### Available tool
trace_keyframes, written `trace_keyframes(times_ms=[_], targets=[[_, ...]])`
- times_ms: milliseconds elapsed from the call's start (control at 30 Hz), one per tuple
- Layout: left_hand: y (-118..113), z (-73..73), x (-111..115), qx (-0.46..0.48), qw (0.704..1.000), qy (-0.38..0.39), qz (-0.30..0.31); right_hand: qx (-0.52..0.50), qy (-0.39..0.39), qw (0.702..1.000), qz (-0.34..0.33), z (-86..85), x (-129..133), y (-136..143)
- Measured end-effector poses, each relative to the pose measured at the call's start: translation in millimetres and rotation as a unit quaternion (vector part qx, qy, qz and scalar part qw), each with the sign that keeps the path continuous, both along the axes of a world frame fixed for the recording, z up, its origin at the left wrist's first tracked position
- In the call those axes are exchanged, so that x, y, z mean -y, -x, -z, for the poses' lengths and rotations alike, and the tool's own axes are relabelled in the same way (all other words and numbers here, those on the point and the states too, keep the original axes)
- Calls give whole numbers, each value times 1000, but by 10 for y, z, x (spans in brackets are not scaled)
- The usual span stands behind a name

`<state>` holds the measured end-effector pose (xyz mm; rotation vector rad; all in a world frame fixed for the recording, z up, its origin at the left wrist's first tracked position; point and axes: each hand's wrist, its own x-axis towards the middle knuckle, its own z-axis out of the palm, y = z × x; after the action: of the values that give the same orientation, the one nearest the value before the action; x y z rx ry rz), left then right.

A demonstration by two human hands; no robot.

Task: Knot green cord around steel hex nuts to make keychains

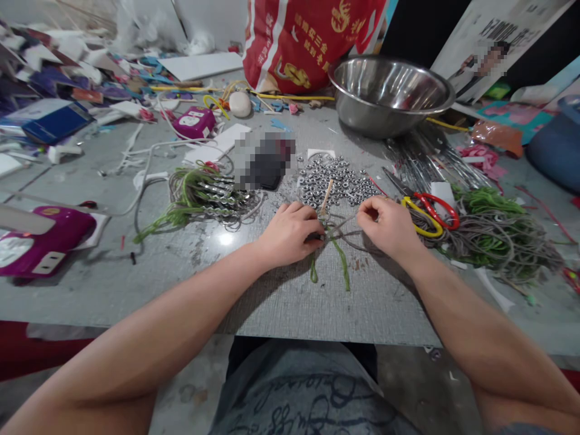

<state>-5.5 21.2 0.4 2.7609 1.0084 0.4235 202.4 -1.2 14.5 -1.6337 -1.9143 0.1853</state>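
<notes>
Looking down, I had both hands at the middle of the bench (272, 302). My left hand (290, 232) was closed on the knotted green cord (339, 260), and my right hand (389, 226) pinched its grey strand. A finished bundle (203, 193) lay at left, while a loose cord heap (493, 232) and the nuts (335, 181) remained, so I judged the work part done.

A grey table (272, 302) is seen. Nuts (338, 181) are piled before a steel bowl (389, 90); scissors (428, 211) lie beneath its right side.
</notes>
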Motion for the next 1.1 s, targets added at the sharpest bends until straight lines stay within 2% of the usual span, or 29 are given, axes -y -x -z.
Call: trace_keyframes(times_ms=[533,733,867,1000,1100], targets=[[-3,-25,6,-12,1000,4,-4,131,49,985,100,13,-27,-35],[-7,-20,5,-13,1000,3,-5,190,114,969,107,-36,-24,-9],[-14,-14,4,-13,1000,7,-5,202,154,965,69,-149,4,-43],[-13,-11,4,-7,1000,9,-4,246,213,945,-47,-262,85,-126],[-10,-5,2,-3,1000,8,-3,285,245,920,-112,-250,139,-176]])
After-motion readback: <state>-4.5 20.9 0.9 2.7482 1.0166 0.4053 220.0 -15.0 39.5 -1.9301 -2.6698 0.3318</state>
